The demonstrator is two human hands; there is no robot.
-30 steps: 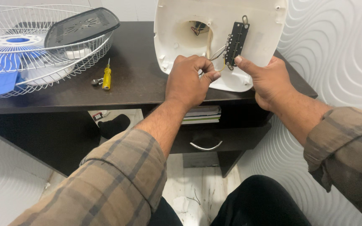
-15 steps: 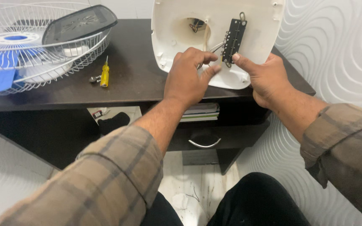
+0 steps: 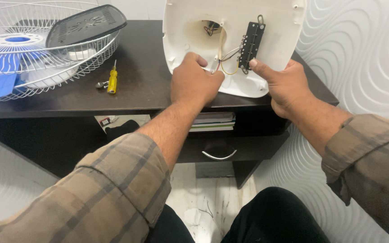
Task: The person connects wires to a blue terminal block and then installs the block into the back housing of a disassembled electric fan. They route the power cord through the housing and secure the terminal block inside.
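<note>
White fan housing [image 3: 275, 27] stands tilted at surface [image 3: 149, 85] front-right edge. L hand [image 3: 194, 83] curled shut on wires [image 3: 223, 60]; R hand [image 3: 284, 83] grips housing rim, thumb by black switch board [image 3: 251, 45]. Yellow screwdriver [image 3: 112, 81] nr fan grille [image 3: 41, 49], left.

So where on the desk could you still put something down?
The widest bare patch of desk lies between the yellow screwdriver and the left hand. A narrow strip runs along the front edge under the wire grille. The right end is crowded: the white fan housing stands there, with both hands on it, the right hand at its black switch strip.
</note>
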